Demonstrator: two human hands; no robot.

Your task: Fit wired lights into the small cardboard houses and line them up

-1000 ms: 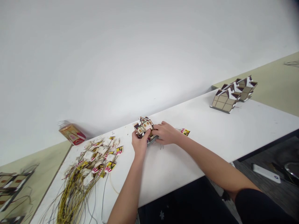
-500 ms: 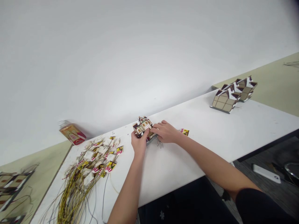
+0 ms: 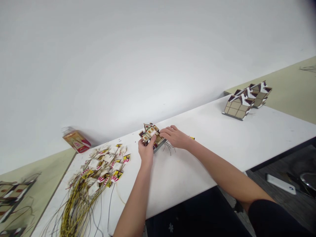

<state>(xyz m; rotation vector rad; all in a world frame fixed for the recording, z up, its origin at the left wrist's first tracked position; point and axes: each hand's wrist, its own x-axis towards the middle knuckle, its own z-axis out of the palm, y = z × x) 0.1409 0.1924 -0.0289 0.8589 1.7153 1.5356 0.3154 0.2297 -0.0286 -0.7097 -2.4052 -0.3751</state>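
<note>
A small model house point(image 3: 151, 132) with arched windows and a grey base stands tilted on the white table point(image 3: 177, 174). My left hand point(image 3: 146, 149) grips its left and front side, the thumb lying across the front. At the house's right side my right hand point(image 3: 175, 136) has its fingers curled against the wall; whatever the fingertips pinch there is hidden. Thin dark wires point(image 3: 169, 148) stick out from under the base below my right hand. A small yellow and red piece point(image 3: 192, 138) lies mostly hidden behind my right wrist.
On the left lies a heap of small striped pieces point(image 3: 106, 164) with long yellow wires point(image 3: 74, 207). A bottle point(image 3: 77, 141) stands against the wall. Several finished-looking model houses point(image 3: 238, 106) stand at the right; more house parts point(image 3: 14, 194) lie at far left.
The house has turned and tipped slightly, so more of its front and base shows. My right hand has drawn back a little, and more of the wires are visible.
</note>
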